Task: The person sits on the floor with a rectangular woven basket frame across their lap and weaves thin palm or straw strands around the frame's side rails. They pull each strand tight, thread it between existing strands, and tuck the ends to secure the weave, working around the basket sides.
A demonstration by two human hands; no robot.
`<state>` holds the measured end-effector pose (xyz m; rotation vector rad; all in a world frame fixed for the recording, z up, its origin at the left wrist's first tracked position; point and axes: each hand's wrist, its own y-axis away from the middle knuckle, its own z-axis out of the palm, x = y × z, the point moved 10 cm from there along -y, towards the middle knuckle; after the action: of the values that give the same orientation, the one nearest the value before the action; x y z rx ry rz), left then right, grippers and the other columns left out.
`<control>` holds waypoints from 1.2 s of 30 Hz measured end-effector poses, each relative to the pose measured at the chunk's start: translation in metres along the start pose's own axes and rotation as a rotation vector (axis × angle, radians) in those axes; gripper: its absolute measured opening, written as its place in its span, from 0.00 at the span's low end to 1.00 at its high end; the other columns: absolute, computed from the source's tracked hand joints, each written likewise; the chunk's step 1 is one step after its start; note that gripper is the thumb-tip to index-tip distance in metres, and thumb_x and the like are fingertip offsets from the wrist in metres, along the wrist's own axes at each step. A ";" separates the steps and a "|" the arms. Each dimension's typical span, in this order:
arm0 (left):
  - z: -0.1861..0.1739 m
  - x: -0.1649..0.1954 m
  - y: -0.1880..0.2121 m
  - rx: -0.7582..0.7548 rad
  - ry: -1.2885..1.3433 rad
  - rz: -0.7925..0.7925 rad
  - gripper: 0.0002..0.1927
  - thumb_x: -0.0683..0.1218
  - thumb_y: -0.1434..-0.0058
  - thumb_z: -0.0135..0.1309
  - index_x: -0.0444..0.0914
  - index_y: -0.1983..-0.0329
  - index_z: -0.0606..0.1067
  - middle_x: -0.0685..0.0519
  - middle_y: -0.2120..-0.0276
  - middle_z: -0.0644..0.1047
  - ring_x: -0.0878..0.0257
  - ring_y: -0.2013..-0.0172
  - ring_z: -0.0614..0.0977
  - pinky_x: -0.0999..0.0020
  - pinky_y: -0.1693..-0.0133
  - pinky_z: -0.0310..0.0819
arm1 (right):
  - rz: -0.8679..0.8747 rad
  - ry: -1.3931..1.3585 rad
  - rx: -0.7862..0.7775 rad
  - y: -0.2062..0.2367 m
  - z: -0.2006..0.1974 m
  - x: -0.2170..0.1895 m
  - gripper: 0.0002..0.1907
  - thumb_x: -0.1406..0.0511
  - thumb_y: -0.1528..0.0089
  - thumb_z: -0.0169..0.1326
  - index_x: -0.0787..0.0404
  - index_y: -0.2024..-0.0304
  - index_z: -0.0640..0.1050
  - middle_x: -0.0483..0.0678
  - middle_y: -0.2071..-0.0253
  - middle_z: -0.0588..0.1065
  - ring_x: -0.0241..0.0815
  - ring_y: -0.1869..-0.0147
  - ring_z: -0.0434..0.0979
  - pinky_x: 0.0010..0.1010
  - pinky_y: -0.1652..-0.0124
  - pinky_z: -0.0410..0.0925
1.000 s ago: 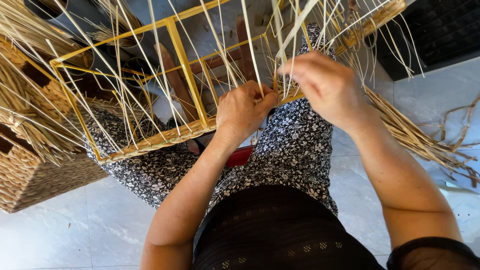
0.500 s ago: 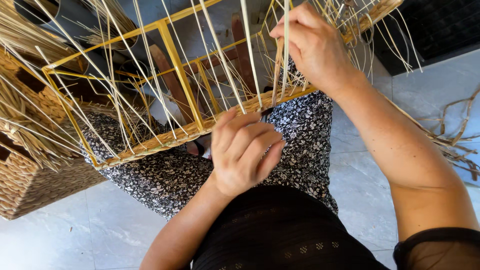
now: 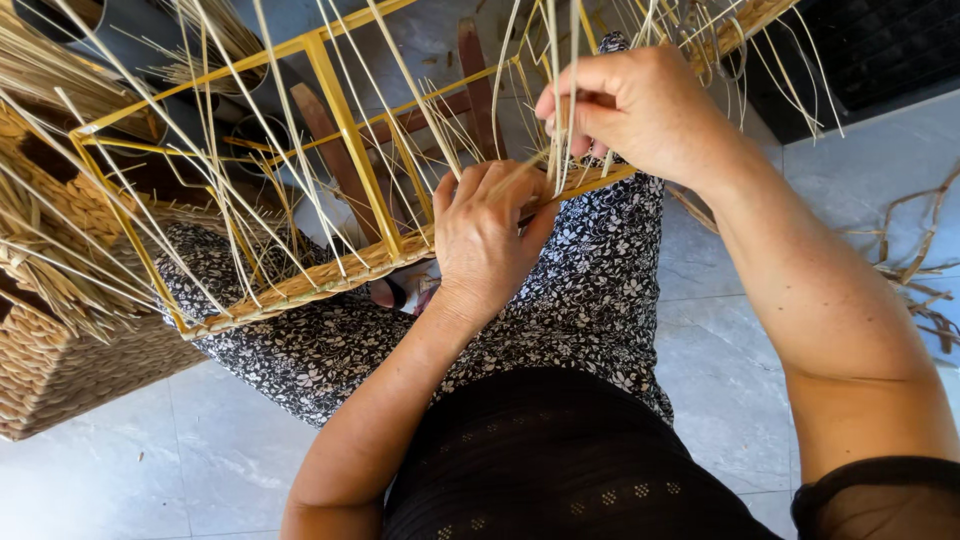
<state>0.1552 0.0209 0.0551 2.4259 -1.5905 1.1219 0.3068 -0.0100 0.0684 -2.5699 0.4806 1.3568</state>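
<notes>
A yellow metal frame (image 3: 343, 125) rests across my lap, with pale straw strands (image 3: 290, 140) standing up from its woven near edge (image 3: 300, 288). My left hand (image 3: 487, 235) presses on that woven edge near the middle, fingers curled over it and over a strand. My right hand (image 3: 640, 110) is higher and to the right, pinching a small bunch of upright strands between thumb and fingers. The two hands are a short gap apart.
A finished woven basket (image 3: 60, 360) stands at the left on the grey tiled floor (image 3: 710, 370). Loose dry fibre (image 3: 915, 260) lies at the right. Bundles of straw (image 3: 40, 70) fill the upper left. A dark mat (image 3: 880, 50) is at the top right.
My left hand dropped away from the frame, then came back up onto the woven edge. My right hand rose with the strands and now holds them slightly lower, nearer the left hand.
</notes>
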 end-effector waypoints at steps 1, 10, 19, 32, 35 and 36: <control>-0.001 0.000 0.000 0.003 0.012 -0.002 0.09 0.49 0.43 0.66 0.44 0.62 0.78 0.59 0.61 0.78 0.58 0.55 0.79 0.48 0.44 0.64 | -0.067 -0.046 0.064 0.004 -0.007 -0.008 0.07 0.74 0.31 0.56 0.61 0.52 0.82 0.44 0.60 0.82 0.31 0.63 0.82 0.22 0.63 0.76; 0.000 -0.006 -0.001 -0.060 0.105 -0.038 0.08 0.48 0.43 0.65 0.44 0.64 0.79 0.59 0.63 0.78 0.59 0.59 0.79 0.55 0.49 0.68 | -0.905 0.416 0.498 0.094 -0.012 -0.101 0.13 0.78 0.41 0.67 0.65 0.56 0.83 0.52 0.58 0.75 0.41 0.58 0.78 0.30 0.61 0.75; 0.010 -0.017 -0.004 -0.129 0.142 -0.084 0.04 0.46 0.37 0.61 0.43 0.61 0.81 0.57 0.62 0.78 0.59 0.59 0.80 0.58 0.53 0.70 | -0.142 0.000 0.097 0.036 0.009 -0.006 0.06 0.75 0.32 0.57 0.64 0.54 0.81 0.47 0.63 0.81 0.34 0.64 0.83 0.21 0.66 0.77; 0.005 -0.001 0.000 0.024 -0.092 0.005 0.10 0.50 0.45 0.67 0.45 0.65 0.78 0.59 0.67 0.76 0.58 0.59 0.78 0.48 0.45 0.66 | -0.080 0.156 0.155 0.031 0.003 -0.011 0.08 0.76 0.33 0.57 0.62 0.54 0.82 0.45 0.69 0.80 0.30 0.72 0.78 0.24 0.72 0.70; 0.008 -0.002 0.000 0.036 -0.124 0.014 0.12 0.51 0.48 0.67 0.45 0.65 0.77 0.58 0.67 0.76 0.57 0.58 0.79 0.44 0.44 0.64 | -0.053 0.090 0.095 0.029 0.010 -0.006 0.08 0.75 0.33 0.55 0.61 0.55 0.82 0.44 0.66 0.82 0.28 0.73 0.78 0.22 0.74 0.71; 0.009 -0.004 0.000 0.021 -0.126 0.005 0.11 0.50 0.47 0.67 0.45 0.65 0.77 0.58 0.68 0.76 0.57 0.58 0.78 0.45 0.44 0.64 | -0.038 0.089 0.089 0.028 0.011 -0.004 0.07 0.74 0.33 0.56 0.60 0.55 0.82 0.44 0.67 0.82 0.29 0.74 0.78 0.22 0.74 0.70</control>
<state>0.1599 0.0202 0.0463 2.5549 -1.6265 1.0100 0.2861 -0.0318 0.0652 -2.5617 0.4929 1.1854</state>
